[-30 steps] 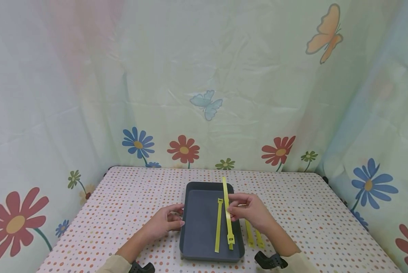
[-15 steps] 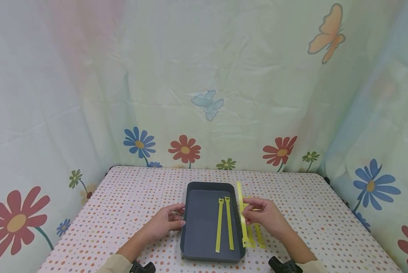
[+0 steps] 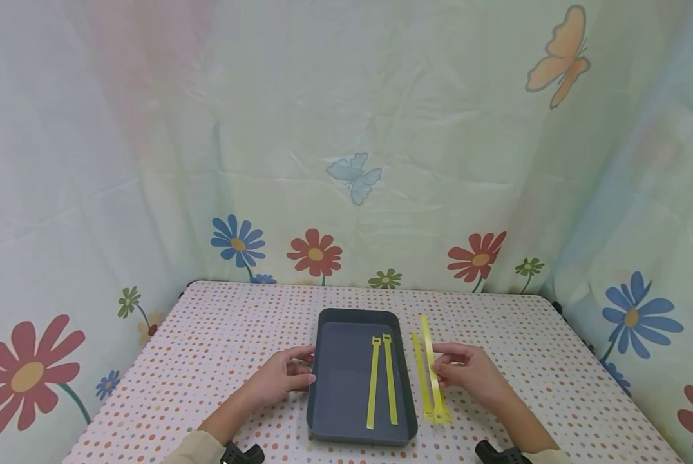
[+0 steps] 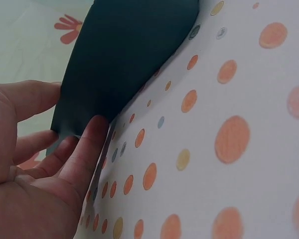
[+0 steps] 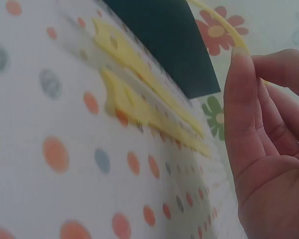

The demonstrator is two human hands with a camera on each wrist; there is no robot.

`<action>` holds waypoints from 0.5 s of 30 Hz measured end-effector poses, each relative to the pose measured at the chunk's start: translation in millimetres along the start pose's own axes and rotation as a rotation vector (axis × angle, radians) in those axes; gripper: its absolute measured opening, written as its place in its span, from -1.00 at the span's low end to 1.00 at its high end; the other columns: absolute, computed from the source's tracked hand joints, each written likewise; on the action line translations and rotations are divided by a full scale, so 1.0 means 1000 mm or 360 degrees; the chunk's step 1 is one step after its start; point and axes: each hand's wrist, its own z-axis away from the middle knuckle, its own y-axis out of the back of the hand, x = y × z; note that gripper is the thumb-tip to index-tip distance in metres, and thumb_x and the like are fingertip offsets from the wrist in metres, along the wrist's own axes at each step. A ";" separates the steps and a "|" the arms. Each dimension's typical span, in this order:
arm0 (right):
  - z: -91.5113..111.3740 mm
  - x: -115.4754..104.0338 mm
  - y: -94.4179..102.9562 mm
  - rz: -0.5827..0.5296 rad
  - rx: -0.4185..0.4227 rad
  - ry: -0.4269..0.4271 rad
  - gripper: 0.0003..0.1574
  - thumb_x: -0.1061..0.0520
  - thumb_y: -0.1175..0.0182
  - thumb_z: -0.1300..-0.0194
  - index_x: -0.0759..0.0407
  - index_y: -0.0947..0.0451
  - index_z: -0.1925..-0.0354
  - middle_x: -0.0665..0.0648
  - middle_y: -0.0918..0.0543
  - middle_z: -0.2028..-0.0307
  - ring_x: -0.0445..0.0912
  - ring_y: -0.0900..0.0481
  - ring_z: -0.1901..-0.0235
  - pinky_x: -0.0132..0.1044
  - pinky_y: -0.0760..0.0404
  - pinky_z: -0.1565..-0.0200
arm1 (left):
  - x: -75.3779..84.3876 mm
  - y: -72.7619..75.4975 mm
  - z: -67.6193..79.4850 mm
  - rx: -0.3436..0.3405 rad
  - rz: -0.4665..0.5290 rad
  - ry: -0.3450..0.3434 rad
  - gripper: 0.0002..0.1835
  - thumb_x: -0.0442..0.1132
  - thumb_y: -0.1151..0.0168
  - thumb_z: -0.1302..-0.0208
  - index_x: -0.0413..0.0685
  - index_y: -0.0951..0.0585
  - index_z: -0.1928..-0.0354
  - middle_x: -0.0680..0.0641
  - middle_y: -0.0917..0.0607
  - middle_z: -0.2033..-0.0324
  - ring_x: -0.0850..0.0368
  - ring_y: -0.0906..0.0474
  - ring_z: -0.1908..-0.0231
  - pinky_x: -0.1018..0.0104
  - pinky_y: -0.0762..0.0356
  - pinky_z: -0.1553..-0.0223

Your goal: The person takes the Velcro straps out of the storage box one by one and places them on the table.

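Observation:
A dark grey rectangular tray [image 3: 341, 380] sits on the table. Its left wall is held by my left hand [image 3: 277, 380]; in the left wrist view the thumb [image 4: 92, 144] presses the outer wall and the index fingertip meets the edge. Two flat yellow cable straps [image 3: 373, 386] with slotted ends lie lengthwise in the right half of the tray. Beyond its right side, my right hand [image 3: 471, 377] pinches another yellow cable strap [image 3: 431, 354] between thumb and index finger. Under and beside that one, two more straps [image 5: 154, 84] rest on the table, partly covered in the head view.
Pink and white dotted cloth [image 3: 254, 322] covers the table. Behind it and at both sides hangs a curtain [image 3: 404, 129] printed with flowers and butterflies.
My right hand has moved right with the pinched strap, from above the tray to above the table straps. Both straps in the tray are now uncovered. The left hand stays on the tray.

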 end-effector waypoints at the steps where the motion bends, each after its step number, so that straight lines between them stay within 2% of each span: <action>1: 0.000 0.001 0.002 0.0006 0.0002 -0.0008 -0.26 0.24 -0.36 -0.32 0.49 -0.38 -0.37 0.11 -0.70 0.24 -0.09 -0.71 0.33 -0.17 -0.80 0.22 | 0.000 0.000 0.000 -0.0002 0.0001 -0.0001 -0.27 -0.29 -0.34 -0.38 -0.29 -0.28 -0.51 -0.28 -0.54 -0.26 0.12 -0.66 0.02 0.30 -0.72 0.08; 10: 0.001 0.011 0.016 -0.0006 0.0007 -0.0110 -0.22 0.22 -0.34 -0.36 0.51 -0.31 -0.41 0.10 -0.70 0.22 -0.08 -0.72 0.31 -0.18 -0.79 0.21 | -0.001 0.001 -0.001 -0.0010 -0.0022 -0.0012 -0.28 -0.28 -0.32 -0.40 -0.27 -0.29 -0.51 -0.28 -0.55 -0.26 0.08 -0.66 -0.02 0.33 -0.71 0.07; 15: -0.002 0.017 0.022 0.0053 0.0098 -0.0172 -0.27 0.23 -0.34 -0.34 0.45 -0.38 -0.39 0.12 -0.74 0.24 -0.03 -0.73 0.31 -0.17 -0.79 0.25 | -0.003 0.002 -0.002 -0.0004 -0.0036 -0.0008 -0.30 -0.27 -0.33 -0.39 -0.25 -0.32 -0.50 -0.25 -0.56 -0.24 0.12 -0.67 0.00 0.34 -0.70 0.09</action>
